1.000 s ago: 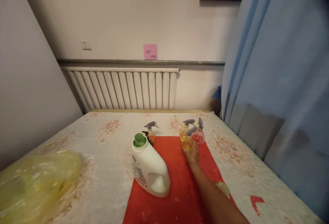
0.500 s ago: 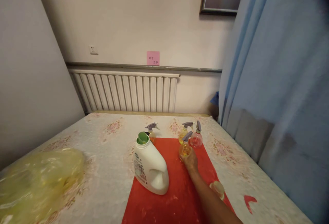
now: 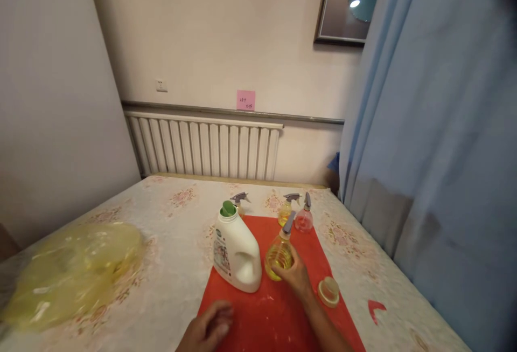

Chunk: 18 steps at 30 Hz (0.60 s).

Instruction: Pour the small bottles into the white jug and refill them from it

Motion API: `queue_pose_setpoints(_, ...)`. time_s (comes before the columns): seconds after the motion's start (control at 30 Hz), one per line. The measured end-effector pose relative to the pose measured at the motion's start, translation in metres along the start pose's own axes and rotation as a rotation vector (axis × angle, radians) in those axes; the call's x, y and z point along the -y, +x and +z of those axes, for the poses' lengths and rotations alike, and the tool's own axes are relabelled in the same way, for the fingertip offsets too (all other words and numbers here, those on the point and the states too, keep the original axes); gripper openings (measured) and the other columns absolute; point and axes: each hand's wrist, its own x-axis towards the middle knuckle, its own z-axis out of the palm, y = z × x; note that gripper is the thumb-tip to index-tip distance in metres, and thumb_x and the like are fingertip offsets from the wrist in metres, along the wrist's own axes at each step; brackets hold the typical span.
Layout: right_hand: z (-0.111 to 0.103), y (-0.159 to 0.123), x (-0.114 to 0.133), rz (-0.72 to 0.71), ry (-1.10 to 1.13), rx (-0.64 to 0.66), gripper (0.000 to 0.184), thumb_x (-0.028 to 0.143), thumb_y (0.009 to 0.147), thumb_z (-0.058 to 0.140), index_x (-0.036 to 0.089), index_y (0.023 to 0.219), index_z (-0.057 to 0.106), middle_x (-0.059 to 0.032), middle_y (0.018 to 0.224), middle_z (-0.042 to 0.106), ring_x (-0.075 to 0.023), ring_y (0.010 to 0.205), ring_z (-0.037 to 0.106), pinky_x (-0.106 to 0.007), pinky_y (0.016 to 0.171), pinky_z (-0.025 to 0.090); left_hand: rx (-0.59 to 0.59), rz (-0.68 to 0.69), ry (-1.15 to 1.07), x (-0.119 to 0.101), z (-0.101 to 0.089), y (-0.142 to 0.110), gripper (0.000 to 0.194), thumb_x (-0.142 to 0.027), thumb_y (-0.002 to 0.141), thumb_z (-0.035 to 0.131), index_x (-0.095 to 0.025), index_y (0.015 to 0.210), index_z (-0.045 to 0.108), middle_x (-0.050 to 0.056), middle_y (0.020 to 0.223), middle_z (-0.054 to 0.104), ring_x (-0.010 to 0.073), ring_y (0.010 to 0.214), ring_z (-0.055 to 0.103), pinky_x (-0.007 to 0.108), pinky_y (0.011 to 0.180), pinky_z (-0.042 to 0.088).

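Note:
My right hand (image 3: 297,275) is closed round a clear spray bottle (image 3: 278,257) with yellow liquid and a grey trigger head, held over the red mat (image 3: 258,314). My left hand (image 3: 210,328) is low in the picture, fingers apart and curved, holding nothing. Just beyond it stands a large white detergent jug (image 3: 238,255) with a green spout in its uncapped mouth. Past the mat's far right corner area are a yellow spray bottle (image 3: 285,214) and a pink spray bottle (image 3: 304,220). Another sprayer's grey head (image 3: 240,197) shows behind the jug, its body mostly hidden.
A pale round cap (image 3: 329,291) lies at the mat's right edge, with a red scrap (image 3: 375,310) beyond it. A yellow plastic bag (image 3: 81,271) covers the left of the flowered cloth (image 3: 173,266). A blue curtain (image 3: 424,125) hangs at right; a radiator (image 3: 205,147) lines the wall.
My right hand has drawn the yellow spray bottle away from the other two, nearer to me and beside the jug. My left hand has come into view at the bottom.

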Motion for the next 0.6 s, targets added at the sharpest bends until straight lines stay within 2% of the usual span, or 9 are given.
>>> queue_pose_setpoints(0.17,-0.017,-0.049,0.052,-0.045,0.259,0.417,0.070,0.024,0.059,0.073,0.018,0.126,0.053,-0.0068,0.112,0.069,-0.0266,0.104,0.065,-0.037,0.091,0.051,0.001,0.226,-0.058,-0.064,0.019,0.015,0.047,-0.038,0.082,0.060,-0.022,0.126,0.054,0.010,0.131,0.060,0.0253,0.123,0.052,0.040,0.108,0.035)
queue_pose_setpoints(0.27,-0.023,-0.070,0.079,-0.097,0.349,0.572,0.074,0.023,0.058,0.075,0.020,0.128,0.052,-0.0069,0.121,0.065,-0.0278,0.113,0.060,-0.039,0.096,0.048,0.072,0.331,-0.119,-0.091,0.029,0.020,0.047,-0.039,0.085,0.058,-0.020,0.128,0.052,0.010,0.134,0.056,0.0249,0.127,0.048,0.038,0.110,0.033)
queue_pose_setpoints(0.33,-0.025,-0.080,0.089,-0.114,0.343,0.611,0.077,0.020,0.056,0.076,0.021,0.129,0.051,-0.0066,0.123,0.064,-0.0280,0.114,0.059,-0.040,0.097,0.047,0.131,0.352,-0.123,-0.104,0.032,0.019,0.045,-0.040,0.087,0.056,-0.019,0.127,0.055,0.009,0.128,0.060,0.0247,0.120,0.053,0.037,0.104,0.038)
queue_pose_setpoints(0.43,-0.025,-0.088,0.094,-0.115,0.272,0.623,0.072,0.014,0.053,0.076,0.020,0.121,0.056,-0.0051,0.113,0.067,-0.0276,0.107,0.061,-0.039,0.094,0.048,0.259,0.305,-0.169,-0.116,0.030,0.014,0.039,-0.041,0.088,0.055,-0.017,0.118,0.061,0.007,0.114,0.067,0.0231,0.105,0.060,0.035,0.096,0.043)
queue_pose_setpoints(0.53,-0.023,-0.092,0.091,-0.103,0.225,0.641,0.064,0.017,0.052,0.077,0.019,0.114,0.060,-0.0034,0.105,0.069,-0.0277,0.100,0.063,-0.039,0.089,0.050,0.377,0.255,-0.299,-0.120,0.023,0.011,0.042,-0.044,0.085,0.059,-0.015,0.115,0.064,0.009,0.106,0.070,0.0231,0.099,0.063,0.036,0.096,0.042)
queue_pose_setpoints(0.6,-0.022,-0.093,0.088,-0.099,0.233,0.657,0.065,0.021,0.052,0.079,0.021,0.114,0.061,-0.0032,0.107,0.069,-0.0286,0.102,0.063,-0.040,0.089,0.050,0.413,0.245,-0.333,-0.121,0.019,0.010,0.041,-0.044,0.084,0.060,-0.014,0.112,0.065,0.010,0.102,0.071,0.0234,0.098,0.064,0.038,0.097,0.042)
